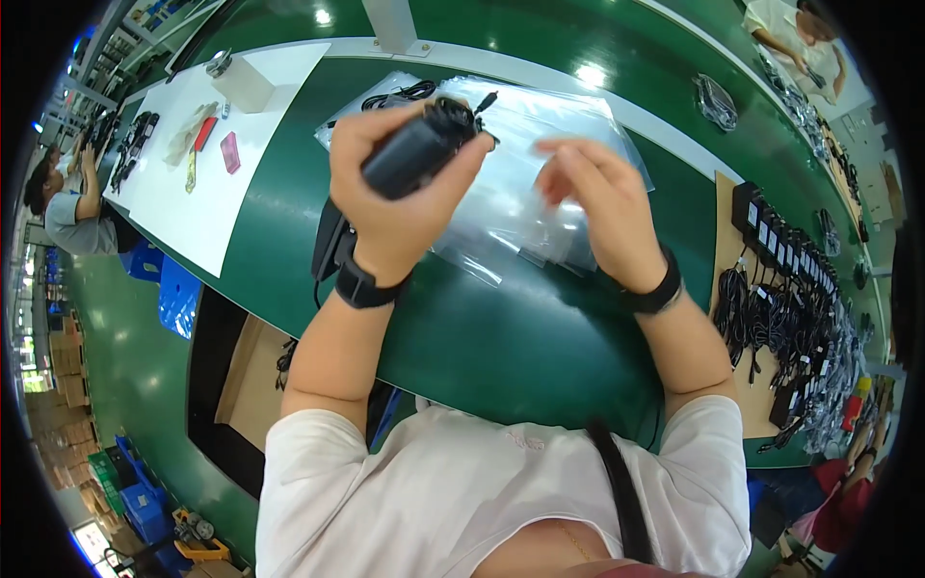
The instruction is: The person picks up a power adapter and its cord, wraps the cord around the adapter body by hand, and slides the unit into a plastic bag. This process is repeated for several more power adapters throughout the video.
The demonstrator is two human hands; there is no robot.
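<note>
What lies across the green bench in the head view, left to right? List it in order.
White sheet with a pink card → left hand gripping a black power adapter → right hand on clear plastic bags → brown board stacked with black adapters and cables.
</note>
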